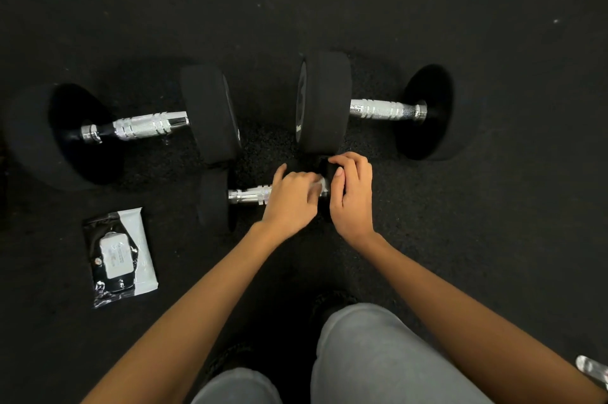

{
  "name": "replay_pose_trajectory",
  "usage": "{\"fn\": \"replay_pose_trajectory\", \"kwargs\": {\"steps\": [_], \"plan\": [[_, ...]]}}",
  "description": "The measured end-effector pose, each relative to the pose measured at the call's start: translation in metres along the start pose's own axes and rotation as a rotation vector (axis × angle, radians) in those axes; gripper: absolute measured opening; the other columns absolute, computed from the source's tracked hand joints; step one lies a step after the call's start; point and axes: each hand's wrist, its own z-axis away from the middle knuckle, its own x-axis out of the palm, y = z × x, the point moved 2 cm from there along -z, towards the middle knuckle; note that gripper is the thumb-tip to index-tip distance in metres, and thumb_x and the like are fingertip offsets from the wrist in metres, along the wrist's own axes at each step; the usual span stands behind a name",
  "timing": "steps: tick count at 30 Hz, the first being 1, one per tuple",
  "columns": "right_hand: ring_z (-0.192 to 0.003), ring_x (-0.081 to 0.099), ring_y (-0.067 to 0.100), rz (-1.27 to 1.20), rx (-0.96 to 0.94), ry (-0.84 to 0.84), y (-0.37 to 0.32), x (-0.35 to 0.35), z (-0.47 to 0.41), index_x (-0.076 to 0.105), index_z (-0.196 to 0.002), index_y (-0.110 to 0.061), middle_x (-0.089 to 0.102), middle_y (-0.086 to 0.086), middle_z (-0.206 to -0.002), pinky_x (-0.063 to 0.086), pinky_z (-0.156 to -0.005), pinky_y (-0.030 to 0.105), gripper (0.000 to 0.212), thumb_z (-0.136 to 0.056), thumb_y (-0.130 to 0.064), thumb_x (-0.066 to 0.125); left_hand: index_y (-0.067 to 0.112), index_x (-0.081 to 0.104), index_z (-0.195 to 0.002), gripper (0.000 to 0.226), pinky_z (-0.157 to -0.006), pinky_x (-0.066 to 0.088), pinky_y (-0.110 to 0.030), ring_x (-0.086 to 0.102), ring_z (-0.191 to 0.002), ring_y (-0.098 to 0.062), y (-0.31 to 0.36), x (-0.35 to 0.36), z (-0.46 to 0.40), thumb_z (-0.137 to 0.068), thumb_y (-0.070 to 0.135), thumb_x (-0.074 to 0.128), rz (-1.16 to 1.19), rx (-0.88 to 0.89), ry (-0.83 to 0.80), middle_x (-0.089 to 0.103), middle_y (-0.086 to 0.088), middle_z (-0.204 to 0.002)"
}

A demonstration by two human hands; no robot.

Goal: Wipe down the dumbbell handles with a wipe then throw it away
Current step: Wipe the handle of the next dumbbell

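Dumbbell handle [250,195] under both curled hands

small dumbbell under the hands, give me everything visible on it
The small dumbbell lies on its side on the black floor, nearest the person, in front of two larger dumbbells. It has a shiny knurled metal handle and dark, matte heads; the left head is in full view, the right one mostly hidden. The left hand wraps the handle's right part with a white wipe showing at the fingers. The right hand grips the right head.
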Motion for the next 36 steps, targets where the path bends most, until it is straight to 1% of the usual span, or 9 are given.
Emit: {"fn": "replay_pose_trajectory", "kwargs": {"steps": [3, 7, 12, 15, 19, 23, 29, 33, 36], "plan": [[-0.107, 0.043, 0.010, -0.001, -0.002, -0.003, 0.000, 0.000, -0.001, 0.059, -0.112, -0.008, 0.051, 0.003, -0.114, 0.029, -0.091, 0.009, 0.034, -0.097, -0.022, 0.031, 0.012, 0.063, -0.116, 0.029, -0.115, 0.013, -0.031, 0.059, -0.106, -0.016, -0.004, 0.001, 0.012, -0.088, 0.010, 0.059, 0.020, 0.138, 0.091, 0.068, -0.001, -0.110], [-0.106, 0.043, 0.011, -0.003, -0.009, -0.002, 0.000, 0.000, -0.001, 0.058, -0.112, -0.009, 0.051, 0.003, -0.114, 0.029, -0.091, 0.010, 0.033, -0.097, -0.022, 0.032, 0.009, 0.067, -0.109, 0.030, -0.113, 0.022, -0.033, 0.057, -0.098, -0.013, -0.018, 0.001, 0.022, -0.079, 0.011, 0.070, -0.024, 0.301, 0.194, 0.069, 0.000, -0.102], [-0.107, 0.044, 0.012, -0.006, -0.002, -0.024, 0.001, -0.001, -0.001, 0.058, -0.113, -0.009, 0.051, 0.003, -0.114, 0.030, -0.091, 0.010, 0.034, -0.097, -0.023, 0.031, 0.010, 0.065, -0.111, 0.031, -0.112, 0.023, -0.037, 0.059, -0.096, -0.019, -0.027, -0.004, 0.022, -0.086, 0.028, 0.064, -0.132, 0.194, 0.258, 0.067, -0.002, -0.102], [-0.106, 0.043, 0.011, -0.003, -0.001, -0.018, 0.000, -0.001, 0.000, 0.058, -0.113, -0.009, 0.051, 0.003, -0.114, 0.029, -0.090, 0.009, 0.035, -0.097, -0.024, 0.031, 0.006, 0.064, -0.113, 0.031, -0.111, 0.024, -0.038, 0.060, -0.098, -0.023, -0.016, 0.003, 0.023, -0.084, 0.018, 0.064, -0.161, 0.283, 0.243, 0.067, -0.006, -0.105], [-0.106, 0.044, 0.011, -0.008, -0.002, -0.017, 0.000, -0.001, -0.001, 0.059, -0.113, -0.010, 0.051, 0.003, -0.114, 0.030, -0.090, 0.009, 0.036, -0.097, -0.025, 0.030, 0.005, 0.065, -0.113, 0.036, -0.111, 0.026, -0.040, 0.054, -0.110, -0.018, -0.016, 0.007, 0.029, -0.078, 0.003, 0.069, -0.102, 0.392, 0.239, 0.067, -0.007, -0.110], [-0.105, 0.044, 0.012, -0.008, -0.009, -0.008, 0.001, 0.000, -0.001, 0.058, -0.113, -0.009, 0.051, 0.002, -0.113, 0.031, -0.089, 0.011, 0.033, -0.097, -0.022, 0.032, 0.008, 0.069, -0.103, 0.030, -0.109, 0.031, -0.044, 0.056, -0.103, -0.018, -0.030, -0.001, 0.032, -0.074, -0.001, 0.073, -0.175, 0.462, 0.255, 0.066, -0.006, -0.103], [-0.104, 0.044, 0.011, -0.008, -0.007, -0.014, 0.002, 0.000, 0.000, 0.058, -0.113, -0.010, 0.051, 0.002, -0.113, 0.030, -0.089, 0.011, 0.031, -0.097, -0.020, 0.034, 0.008, 0.069, -0.100, 0.016, -0.110, 0.031, -0.047, 0.058, -0.098, -0.013, -0.048, -0.008, 0.050, -0.088, 0.011, 0.060, -0.118, 0.285, 0.428, 0.068, -0.002, -0.102], [-0.103, 0.044, 0.011, -0.004, -0.006, -0.012, 0.002, 0.000, 0.000, 0.058, -0.112, -0.010, 0.051, 0.001, -0.112, 0.032, -0.088, 0.012, 0.030, -0.097, -0.020, 0.035, 0.007, 0.067, -0.100, 0.015, -0.110, 0.031, -0.044, 0.054, -0.102, -0.011, -0.044, -0.003, 0.051, -0.086, 0.005, 0.063, -0.014, 0.124, 0.471, 0.067, -0.003, -0.100], [-0.102, 0.044, 0.010, -0.002, -0.008, -0.006, 0.002, 0.000, 0.000, 0.058, -0.112, -0.010, 0.050, 0.001, -0.112, 0.032, -0.087, 0.012, 0.030, -0.097, -0.019, 0.035, 0.004, 0.066, -0.102, 0.018, -0.108, 0.033, -0.042, 0.052, -0.104, -0.012, -0.032, 0.002, 0.048, -0.087, 0.002, 0.057, 0.005, 0.167, 0.435, 0.065, -0.006, -0.100]]}}
